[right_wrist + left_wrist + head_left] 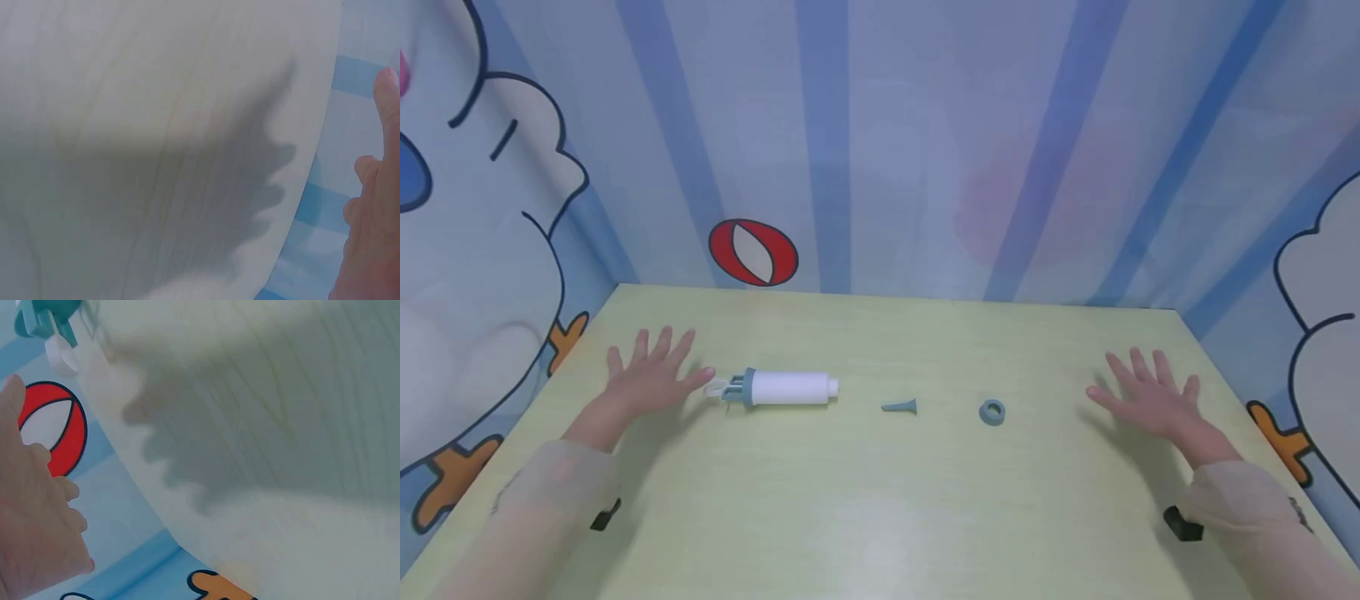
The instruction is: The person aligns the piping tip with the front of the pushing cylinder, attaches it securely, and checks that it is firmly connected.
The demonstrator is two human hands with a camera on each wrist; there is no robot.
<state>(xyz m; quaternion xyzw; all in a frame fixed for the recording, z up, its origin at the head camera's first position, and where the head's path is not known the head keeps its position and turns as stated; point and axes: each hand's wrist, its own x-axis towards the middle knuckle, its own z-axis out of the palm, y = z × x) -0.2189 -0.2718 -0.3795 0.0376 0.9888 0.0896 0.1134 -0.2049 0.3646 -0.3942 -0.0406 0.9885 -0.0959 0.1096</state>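
A white syringe-like tube with a grey-blue collar and a clear handle end lies on its side on the pale table, its plain tip facing right. To its right lie a small grey-blue cone-shaped nozzle and a grey-blue ring. My left hand hovers with fingers spread just left of the handle end; its thumb appears close to it, and contact cannot be told. In the left wrist view the handle end shows at the top left. Far to the right, my right hand is spread, holding nothing.
A blue striped backdrop with cartoon figures rises behind the table and along both sides. Black pieces show at both sleeves. Both hands cast shadows on the tabletop.
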